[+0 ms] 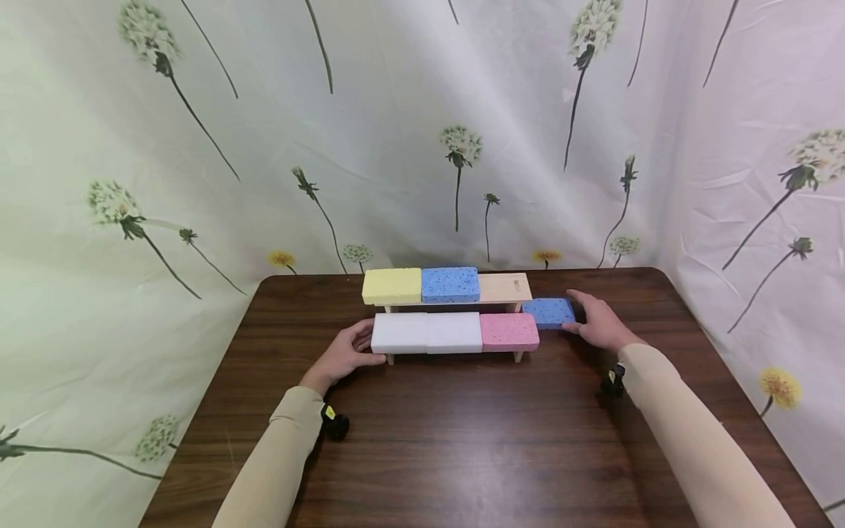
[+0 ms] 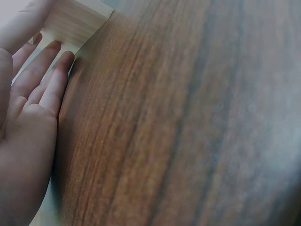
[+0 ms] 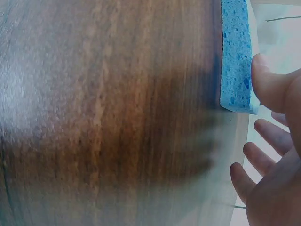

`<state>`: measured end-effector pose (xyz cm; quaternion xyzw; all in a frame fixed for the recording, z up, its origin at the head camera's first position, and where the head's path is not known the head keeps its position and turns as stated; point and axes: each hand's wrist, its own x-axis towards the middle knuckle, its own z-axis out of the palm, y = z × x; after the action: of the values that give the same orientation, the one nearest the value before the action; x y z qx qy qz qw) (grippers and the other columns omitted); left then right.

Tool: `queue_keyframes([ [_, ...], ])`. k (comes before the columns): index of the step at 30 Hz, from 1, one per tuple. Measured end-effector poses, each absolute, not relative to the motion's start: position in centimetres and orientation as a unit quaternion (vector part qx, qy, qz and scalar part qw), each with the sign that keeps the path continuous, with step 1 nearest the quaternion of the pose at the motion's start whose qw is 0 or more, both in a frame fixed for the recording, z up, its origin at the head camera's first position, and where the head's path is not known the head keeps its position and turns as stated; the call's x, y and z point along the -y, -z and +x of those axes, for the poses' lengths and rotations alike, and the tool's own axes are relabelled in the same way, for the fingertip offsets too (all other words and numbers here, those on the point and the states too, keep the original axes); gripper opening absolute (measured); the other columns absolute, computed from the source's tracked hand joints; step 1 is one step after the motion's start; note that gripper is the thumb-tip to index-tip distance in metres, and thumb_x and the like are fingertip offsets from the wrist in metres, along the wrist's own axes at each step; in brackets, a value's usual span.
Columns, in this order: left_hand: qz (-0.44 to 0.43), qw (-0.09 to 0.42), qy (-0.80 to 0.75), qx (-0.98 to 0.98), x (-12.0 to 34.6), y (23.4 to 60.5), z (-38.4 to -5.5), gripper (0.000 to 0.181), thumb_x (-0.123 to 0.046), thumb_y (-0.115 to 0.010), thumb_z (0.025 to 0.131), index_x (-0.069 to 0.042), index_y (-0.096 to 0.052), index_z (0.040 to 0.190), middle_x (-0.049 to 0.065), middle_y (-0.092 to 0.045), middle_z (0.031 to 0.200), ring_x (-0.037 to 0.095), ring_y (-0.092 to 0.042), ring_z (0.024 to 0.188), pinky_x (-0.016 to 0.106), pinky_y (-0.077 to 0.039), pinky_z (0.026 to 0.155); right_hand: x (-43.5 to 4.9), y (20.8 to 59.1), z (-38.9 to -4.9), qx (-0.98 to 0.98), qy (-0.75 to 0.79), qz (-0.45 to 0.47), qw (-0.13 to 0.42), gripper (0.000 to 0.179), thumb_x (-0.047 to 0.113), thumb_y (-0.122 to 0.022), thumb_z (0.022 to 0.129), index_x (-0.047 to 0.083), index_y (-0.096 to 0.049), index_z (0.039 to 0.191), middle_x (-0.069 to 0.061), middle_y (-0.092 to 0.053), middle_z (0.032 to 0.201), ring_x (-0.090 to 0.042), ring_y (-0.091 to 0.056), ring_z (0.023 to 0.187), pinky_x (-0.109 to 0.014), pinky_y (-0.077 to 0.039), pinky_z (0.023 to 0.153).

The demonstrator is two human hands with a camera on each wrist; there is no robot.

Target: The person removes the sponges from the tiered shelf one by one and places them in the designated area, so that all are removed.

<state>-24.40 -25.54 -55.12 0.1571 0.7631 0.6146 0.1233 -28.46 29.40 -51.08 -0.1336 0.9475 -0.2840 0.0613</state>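
My left hand [image 1: 343, 356] is at the left end of the front low wooden stand, its thumb by the near edge of a white sponge [image 1: 399, 333]. In the left wrist view its fingers reach out beside the stand's pale wooden end [image 2: 77, 21]. A second white sponge [image 1: 454, 332] and a pink sponge [image 1: 510, 331] continue that row. At the right, a blue speckled sponge [image 1: 549, 313] lies flat on the table. My right hand [image 1: 599, 323] is beside it, fingers spread and thumb close to its edge; the right wrist view cannot settle whether they touch.
Behind the front row stands another wooden stand [image 1: 505, 287], bearing a yellow sponge [image 1: 392, 285] and a blue sponge [image 1: 450, 284] at its left and middle; its right part is bare wood. The dark wooden table [image 1: 455, 440] meets a flower-printed curtain [image 1: 396, 147] at its far edge.
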Motion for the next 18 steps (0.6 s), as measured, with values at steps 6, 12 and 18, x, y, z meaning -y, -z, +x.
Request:
queue_keyframes([
  [6,0.153,0.12,-0.61,-0.769,25.9,55.3,-24.2,0.084,-0.002,-0.087,0.086,0.004,-0.042,0.156,0.025,-0.047,0.157,0.037,-0.047,0.145,0.024,-0.045,0.114,-29.1,50.3,-28.3,-0.945,0.294,-0.135,0.055,0.076,0.023,-0.071,0.102,-0.009,-0.033,0.159,-0.034,-0.037,0.16,-0.053,-0.034,0.148,-0.069,-0.028,0.121],
  [12,0.151,0.121,-0.612,-0.767,25.8,55.4,-24.3,0.083,-0.001,-0.087,0.085,0.003,-0.043,0.156,0.024,-0.048,0.157,0.037,-0.047,0.145,0.024,-0.045,0.114,-28.5,49.0,-28.1,-0.936,0.327,-0.117,0.057,0.082,0.043,-0.066,0.104,0.001,-0.029,0.164,-0.026,-0.031,0.167,-0.049,-0.029,0.153,-0.07,-0.026,0.122],
  [18,0.154,0.118,-0.61,-0.768,25.7,55.3,-24.4,0.084,-0.002,-0.087,0.086,0.003,-0.042,0.156,0.024,-0.047,0.157,0.038,-0.047,0.145,0.024,-0.045,0.114,-27.2,47.5,-28.2,-0.928,0.347,-0.128,0.041,0.081,0.049,-0.063,0.104,0.007,-0.03,0.165,-0.02,-0.033,0.168,-0.045,-0.031,0.154,-0.067,-0.029,0.122],
])
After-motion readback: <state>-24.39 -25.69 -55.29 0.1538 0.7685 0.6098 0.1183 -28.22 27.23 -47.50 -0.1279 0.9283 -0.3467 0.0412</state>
